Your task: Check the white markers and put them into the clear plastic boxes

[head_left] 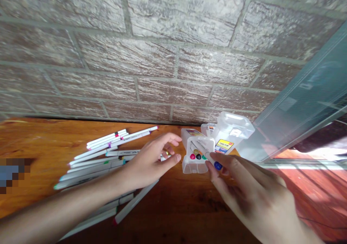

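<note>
A clear plastic marker case [189, 164] lies on its side on the wooden table [40, 139], its mouth toward me, with a few markers inside showing pink, dark and green caps. My right hand [244, 189] pinches a white marker with a blue cap [210, 157] whose far end is inside the case. My left hand [151, 161] hovers just left of the case, fingers spread and holding nothing. Several white markers [103, 153] lie loose beneath and to the left of it.
The case's clear lid [233, 128], with a yellow label, rests behind the case against the brick wall [162, 56]. A glass pane in a frame [306, 103] slants along the right. A blurred patch sits at the left edge of the table.
</note>
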Tool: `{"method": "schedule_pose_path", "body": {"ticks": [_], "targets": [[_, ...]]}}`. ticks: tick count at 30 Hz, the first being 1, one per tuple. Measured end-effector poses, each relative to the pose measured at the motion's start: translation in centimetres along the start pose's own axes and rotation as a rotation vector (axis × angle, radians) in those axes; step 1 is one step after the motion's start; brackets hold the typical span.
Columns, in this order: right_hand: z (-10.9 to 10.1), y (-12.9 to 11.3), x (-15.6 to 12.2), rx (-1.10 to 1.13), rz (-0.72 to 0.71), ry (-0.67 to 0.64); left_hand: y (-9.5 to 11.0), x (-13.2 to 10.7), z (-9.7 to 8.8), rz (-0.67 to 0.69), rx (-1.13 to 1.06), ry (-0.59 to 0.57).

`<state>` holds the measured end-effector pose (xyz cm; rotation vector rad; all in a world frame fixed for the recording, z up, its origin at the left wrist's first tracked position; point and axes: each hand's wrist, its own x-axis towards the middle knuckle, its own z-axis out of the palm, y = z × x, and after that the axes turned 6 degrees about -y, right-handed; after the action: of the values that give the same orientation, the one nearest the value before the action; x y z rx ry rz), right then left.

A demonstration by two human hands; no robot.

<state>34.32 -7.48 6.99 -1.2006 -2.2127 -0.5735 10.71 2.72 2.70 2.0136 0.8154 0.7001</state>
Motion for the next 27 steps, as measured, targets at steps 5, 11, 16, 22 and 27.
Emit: {"method": "schedule_pose_path", "body": {"ticks": [5, 11, 16, 22, 27], "targets": [[0.6, 0.0, 0.3, -0.027, 0.048, -0.036, -0.1, -0.2, 0.0, 0.021, 0.015, -0.001], [1.4, 0.1, 0.5, -0.016, 0.063, -0.054, -0.4, -0.3, 0.0, 0.008, 0.020, -0.002], [2.0, 0.3, 0.8, -0.007, 0.061, -0.074, -0.6, -0.3, 0.1, 0.001, 0.009, -0.005], [2.4, 0.4, 1.0, 0.004, 0.074, -0.089, -0.7, -0.3, 0.0, 0.013, 0.016, -0.005], [2.8, 0.4, 1.0, 0.011, 0.093, -0.119, -0.9, -0.2, -0.1, 0.005, 0.006, -0.005]]}}
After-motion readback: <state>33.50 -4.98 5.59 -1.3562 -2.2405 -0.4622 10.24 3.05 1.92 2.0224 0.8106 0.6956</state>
